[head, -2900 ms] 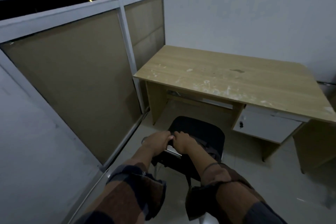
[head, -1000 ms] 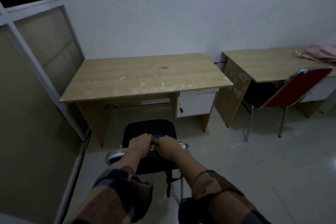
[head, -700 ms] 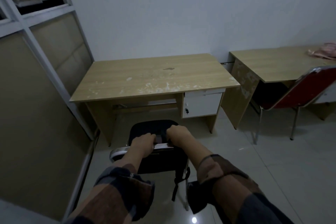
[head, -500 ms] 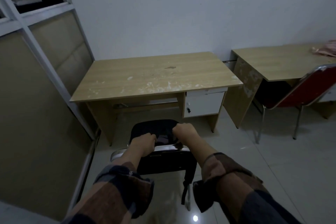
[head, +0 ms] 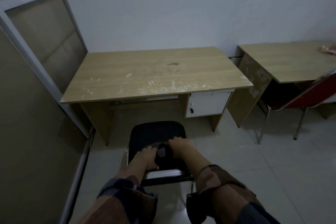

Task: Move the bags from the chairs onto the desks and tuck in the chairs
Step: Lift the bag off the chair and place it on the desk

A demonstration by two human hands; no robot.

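Observation:
A black chair (head: 156, 131) with a chrome back rail (head: 163, 173) stands on the floor just in front of the near wooden desk (head: 145, 74), its seat outside the desk. A black bag (head: 161, 152) with a grey patch lies at the back of the seat, dark against the dark cushion. My left hand (head: 145, 158) and my right hand (head: 179, 146) reach over the back rail and hold the bag from either side. The desk top is bare apart from white scuffs.
A glazed partition (head: 36, 60) runs close along the left of the chair. To the right is a second desk (head: 291, 60) with a pink bag (head: 329, 50) on it and a red chair (head: 309, 96) pulled out. White drawer unit (head: 207, 103) under the near desk.
Both hands have left the chair's top rail and gone forward and down onto the bag on the seat. The view has tilted down towards the chair.

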